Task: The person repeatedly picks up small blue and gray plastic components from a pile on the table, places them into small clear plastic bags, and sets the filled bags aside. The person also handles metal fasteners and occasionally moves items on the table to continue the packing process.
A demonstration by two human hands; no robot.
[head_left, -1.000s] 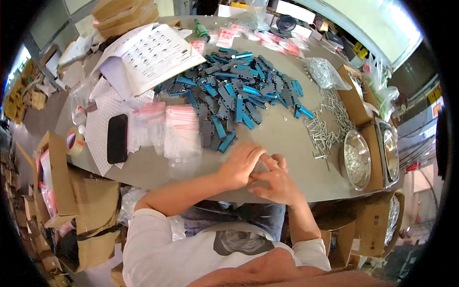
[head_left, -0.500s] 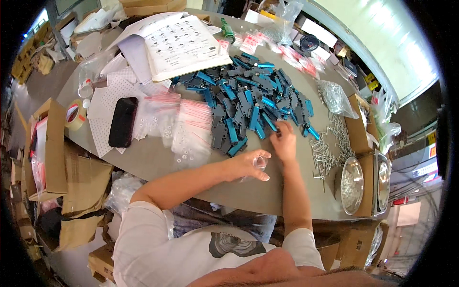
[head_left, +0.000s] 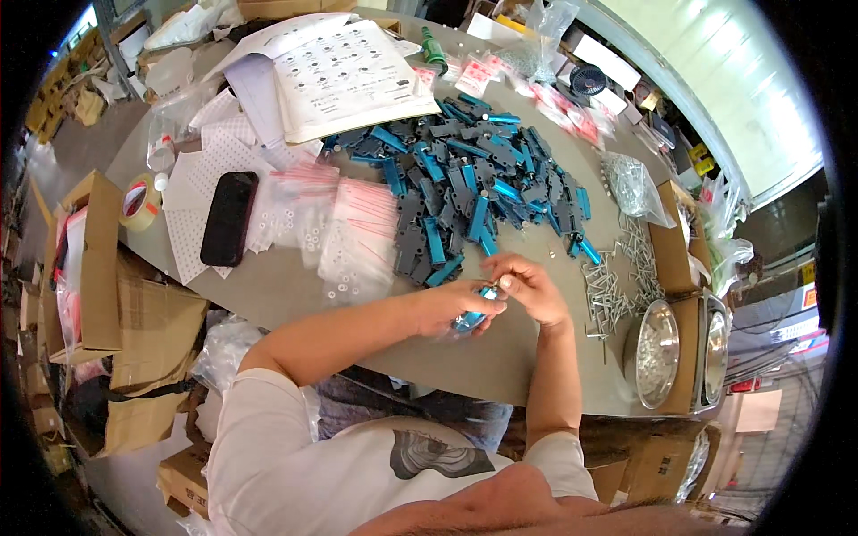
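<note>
Near the table's front edge, my left hand (head_left: 444, 306) is closed around a small clear plastic bag with a bright blue part (head_left: 471, 319) at it. Whether the part lies fully inside the bag is hidden by the fingers. My right hand (head_left: 534, 290) meets it from the right, thumb and fingertips pinched at the upper end of the blue part or the bag's mouth; which of these they grip cannot be made out. Just beyond both hands spreads a large pile of blue and dark grey parts (head_left: 456, 183). Left of that pile lie flat clear bags with red seal lines (head_left: 365, 219).
Loose screws (head_left: 609, 299) lie at the right, beside a metal bowl (head_left: 657, 353) of small pale pieces and a cardboard box (head_left: 677, 234). Leftward are a black phone (head_left: 230, 223), a tape roll (head_left: 140, 203) and small white rings (head_left: 344, 290). Printed sheets (head_left: 349, 85) lie at the back.
My right hand has come back from the pile toward my left hand, bringing a blue part. My left hand has closed from a spread grip on the clear bag.
</note>
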